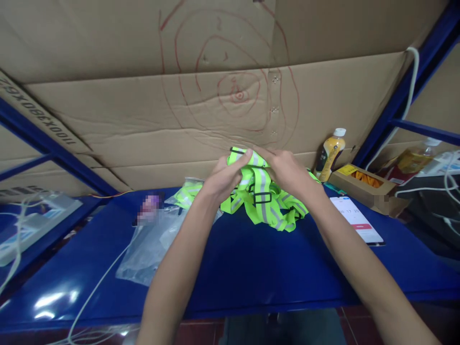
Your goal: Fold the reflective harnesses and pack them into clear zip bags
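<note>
Bright yellow-green reflective straps [264, 179] with grey stripes and black buckles are bunched between my hands, some loops hanging down onto the blue table. My left hand [226, 176] is closed on a folded part of the strap, its thumb pressed over the top. On the other side my right hand [285, 170] grips the same bundle, with its fingers partly hidden. A black buckle [262, 197] shows on a strap below the hands. To the left lies a clear plastic bag [143, 254], with more yellow-green strap [189, 191] beside my left wrist.
A phone [357, 220] lies right of my right forearm. Behind it stand a yellow drink bottle [329, 154] and an open cardboard box [362, 184]. Power strips [43, 225] and cables are at the left. A cardboard wall [125, 115] with red rings rises behind the table [244, 273].
</note>
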The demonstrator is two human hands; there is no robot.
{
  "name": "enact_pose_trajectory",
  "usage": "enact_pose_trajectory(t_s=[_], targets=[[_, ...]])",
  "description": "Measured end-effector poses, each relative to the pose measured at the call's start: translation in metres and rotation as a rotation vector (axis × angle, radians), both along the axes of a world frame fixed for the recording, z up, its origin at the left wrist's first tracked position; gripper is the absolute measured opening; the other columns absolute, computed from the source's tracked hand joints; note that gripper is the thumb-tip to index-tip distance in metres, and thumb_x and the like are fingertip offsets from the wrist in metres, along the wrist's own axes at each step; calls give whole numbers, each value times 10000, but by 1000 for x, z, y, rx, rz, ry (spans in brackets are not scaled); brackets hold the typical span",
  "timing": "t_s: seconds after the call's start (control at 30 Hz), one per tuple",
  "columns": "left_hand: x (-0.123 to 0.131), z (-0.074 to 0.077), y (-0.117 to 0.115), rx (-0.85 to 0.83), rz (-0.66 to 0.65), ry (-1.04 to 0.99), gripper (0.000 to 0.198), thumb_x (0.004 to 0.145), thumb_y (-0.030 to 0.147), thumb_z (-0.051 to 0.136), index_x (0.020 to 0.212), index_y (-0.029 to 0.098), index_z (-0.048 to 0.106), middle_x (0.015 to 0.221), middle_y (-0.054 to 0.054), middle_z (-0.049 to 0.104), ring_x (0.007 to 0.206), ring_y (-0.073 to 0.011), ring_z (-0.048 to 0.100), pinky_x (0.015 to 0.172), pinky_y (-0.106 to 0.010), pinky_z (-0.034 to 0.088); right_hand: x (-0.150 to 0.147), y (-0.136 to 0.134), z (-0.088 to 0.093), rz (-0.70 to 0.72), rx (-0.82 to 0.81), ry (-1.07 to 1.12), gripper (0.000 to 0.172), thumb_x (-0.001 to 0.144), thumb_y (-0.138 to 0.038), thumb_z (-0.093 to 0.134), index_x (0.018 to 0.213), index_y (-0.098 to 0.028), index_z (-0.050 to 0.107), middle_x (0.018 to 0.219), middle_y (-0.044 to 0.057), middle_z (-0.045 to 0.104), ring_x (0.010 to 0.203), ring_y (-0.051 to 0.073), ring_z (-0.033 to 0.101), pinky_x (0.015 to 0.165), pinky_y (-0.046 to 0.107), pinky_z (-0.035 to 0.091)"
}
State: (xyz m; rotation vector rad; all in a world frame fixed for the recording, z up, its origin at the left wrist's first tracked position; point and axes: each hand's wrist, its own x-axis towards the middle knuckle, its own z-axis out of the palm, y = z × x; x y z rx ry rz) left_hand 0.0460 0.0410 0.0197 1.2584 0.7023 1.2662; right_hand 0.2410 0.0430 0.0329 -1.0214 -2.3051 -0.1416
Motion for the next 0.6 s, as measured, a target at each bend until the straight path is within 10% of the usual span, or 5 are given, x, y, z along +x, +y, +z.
enact_pose_trajectory(t_s=[0.2,0.43,0.6], targets=[[-4,2,0,40,10,47,463,604,339,1026,930,149,760,917,-63,767,830,-221,726,791,-324,580,24,20,2,353,-208,178,613,947,-376,709,1526,-212,592,1516,142,638,1377,327,611,1169,509,480],[-10,1,-1,262,-114,339,451,671,334,1007,1033,158,803,993,-61,768,903,-222,705,821,-305,556,47,25,3,465,-809,336,451,783,-543,877,1045,-187,790,890,33,804,767,211,746,699,320,607],[-7,-7,8,214,-24,213,513,645,392,1024,1043,161,796,1012,-64,776,914,-215,707,829,-307,572,43,18,4,425,-800,464,416,759,-553,897,907,-186,772,768,35,784,649,199,719,611,305,575]])
